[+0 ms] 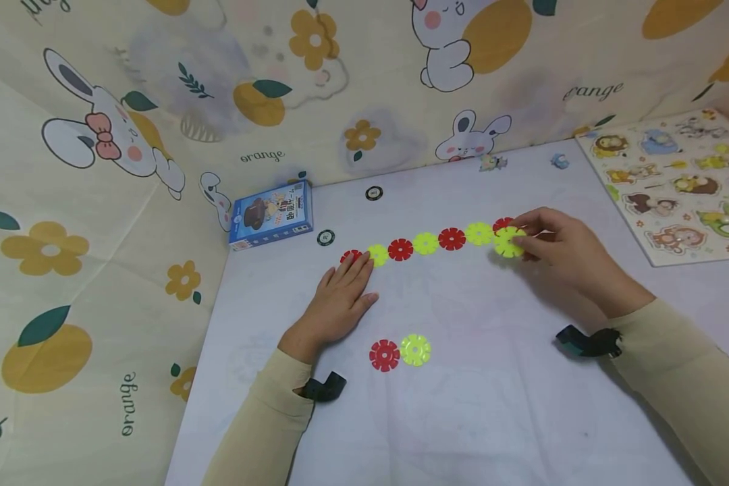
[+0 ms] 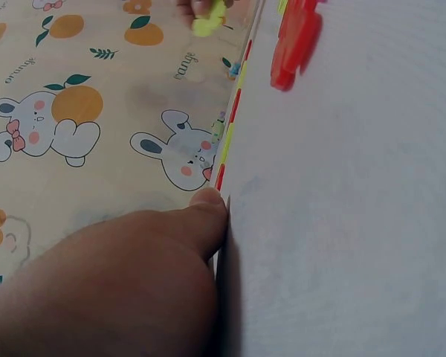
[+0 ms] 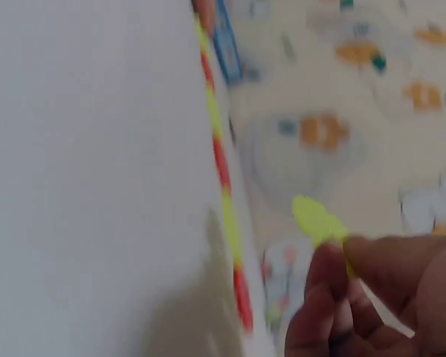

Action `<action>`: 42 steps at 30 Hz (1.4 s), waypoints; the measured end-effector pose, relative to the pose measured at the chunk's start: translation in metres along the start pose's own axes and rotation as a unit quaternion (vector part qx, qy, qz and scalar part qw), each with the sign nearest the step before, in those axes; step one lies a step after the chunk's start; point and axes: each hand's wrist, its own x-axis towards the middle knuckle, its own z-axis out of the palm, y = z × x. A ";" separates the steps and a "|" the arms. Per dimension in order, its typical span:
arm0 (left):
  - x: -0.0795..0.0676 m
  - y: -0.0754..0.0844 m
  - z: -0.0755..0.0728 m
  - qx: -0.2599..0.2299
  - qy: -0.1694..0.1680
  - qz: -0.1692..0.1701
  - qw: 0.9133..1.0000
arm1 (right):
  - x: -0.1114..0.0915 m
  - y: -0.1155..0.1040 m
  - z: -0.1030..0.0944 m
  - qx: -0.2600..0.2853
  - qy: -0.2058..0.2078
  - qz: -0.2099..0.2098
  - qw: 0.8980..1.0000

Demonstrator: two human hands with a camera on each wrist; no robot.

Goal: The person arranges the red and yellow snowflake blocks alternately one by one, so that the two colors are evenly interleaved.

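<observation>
A row of notched plastic snowflake discs, red (image 1: 451, 239) and yellow-green (image 1: 426, 244) in turn, runs across the white table. My left hand (image 1: 339, 304) lies flat with its fingers straight over the row's left end, partly covering a red disc (image 1: 350, 256). Between thumb and fingers, my right hand (image 1: 574, 256) pinches a yellow-green disc (image 1: 508, 242), which is raised off the table in the right wrist view. In the head view it overlaps the red disc (image 1: 501, 222) at the row's right end. Nearer me lie one loose red disc (image 1: 385, 355) and one yellow-green disc (image 1: 416, 349), side by side.
A blue box (image 1: 271, 214) stands at the back left, with two black-and-white round chips (image 1: 374, 194) near it. An animal puzzle board (image 1: 674, 185) lies at the right. Two small figures (image 1: 493, 163) sit along the back, before a printed cloth (image 1: 389, 88).
</observation>
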 end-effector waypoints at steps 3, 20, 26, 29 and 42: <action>0.000 0.000 0.000 0.001 -0.001 0.000 1.000 | 0.006 0.019 -0.019 -0.036 0.041 0.028 0.998; -0.001 -0.001 -0.001 -0.005 0.000 0.004 1.000 | 0.010 0.024 -0.025 -0.335 -0.101 -0.032 0.936; -0.001 -0.001 0.000 -0.007 0.006 0.004 1.000 | 0.010 0.030 -0.021 -0.332 -0.079 -0.039 0.939; -0.002 -0.001 0.001 -0.003 0.009 0.003 1.000 | 0.010 0.030 -0.021 -0.334 -0.078 -0.040 0.938; 0.000 -0.001 0.003 0.001 0.005 0.002 1.000 | 0.010 0.027 -0.023 -0.304 -0.055 -0.046 0.950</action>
